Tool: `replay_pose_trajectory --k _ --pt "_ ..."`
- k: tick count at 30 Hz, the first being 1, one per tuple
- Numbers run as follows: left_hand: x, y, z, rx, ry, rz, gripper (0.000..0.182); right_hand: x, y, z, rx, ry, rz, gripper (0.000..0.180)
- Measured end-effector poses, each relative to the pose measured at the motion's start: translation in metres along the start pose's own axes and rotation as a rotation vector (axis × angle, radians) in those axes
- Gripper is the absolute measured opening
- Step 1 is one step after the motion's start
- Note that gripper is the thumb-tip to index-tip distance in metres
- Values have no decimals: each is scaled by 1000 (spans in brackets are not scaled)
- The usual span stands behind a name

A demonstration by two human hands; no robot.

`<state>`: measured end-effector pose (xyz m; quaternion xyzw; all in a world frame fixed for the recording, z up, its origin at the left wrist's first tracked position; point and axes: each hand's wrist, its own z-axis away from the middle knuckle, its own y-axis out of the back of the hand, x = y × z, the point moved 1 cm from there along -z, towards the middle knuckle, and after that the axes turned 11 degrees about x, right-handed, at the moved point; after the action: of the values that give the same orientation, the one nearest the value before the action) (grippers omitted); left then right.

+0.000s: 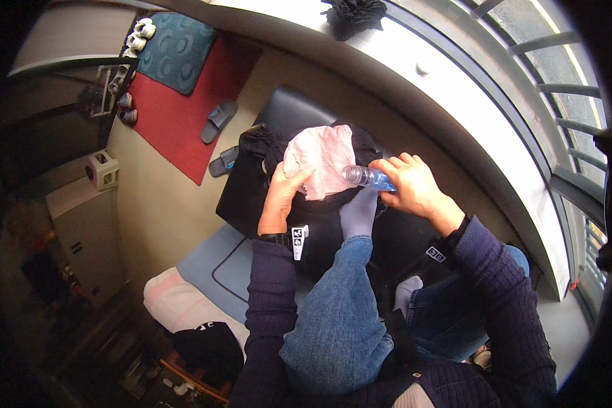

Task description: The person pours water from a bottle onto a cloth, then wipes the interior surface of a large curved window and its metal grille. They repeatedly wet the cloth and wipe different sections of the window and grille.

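In the head view, my left hand point(281, 196) grips the lower left edge of a pale pink textured cloth point(326, 153), thumb on top. My right hand point(410, 183) is closed around a small clear plastic bottle point(367, 177) with blue liquid in it. The bottle lies tilted nearly flat, its clear neck end pointing left over the right part of the cloth. Whether liquid is coming out cannot be seen. Dark fabric point(257, 145) is bunched beneath the cloth, on a black padded seat point(290, 109). My socked foot point(359, 211) rests just below the bottle.
A white window ledge point(438, 102) with a black cloth bundle point(354, 18) runs along the right, beside barred windows. Grey slippers point(219, 121) lie left of the seat by a red mat point(183, 132). A white stool point(103, 170) and folded clothing point(183, 301) are at the left.
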<state>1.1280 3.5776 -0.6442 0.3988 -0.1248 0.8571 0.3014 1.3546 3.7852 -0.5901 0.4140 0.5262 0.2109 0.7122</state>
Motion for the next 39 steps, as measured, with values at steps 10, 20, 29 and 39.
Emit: replay_pose_trajectory --k 10,20,29,39 --pt "-13 8 0 -22 223 665 56 -10 4 -23 -139 26 110 56" --pt "-49 15 -13 -169 413 872 57 -20 -18 -44 -196 87 234 54" --pt "-44 4 -8 -144 254 841 66 -38 -30 -60 -285 83 281 45" --pt "-45 2 -12 -135 312 835 66 -50 -39 -62 -268 87 405 43"
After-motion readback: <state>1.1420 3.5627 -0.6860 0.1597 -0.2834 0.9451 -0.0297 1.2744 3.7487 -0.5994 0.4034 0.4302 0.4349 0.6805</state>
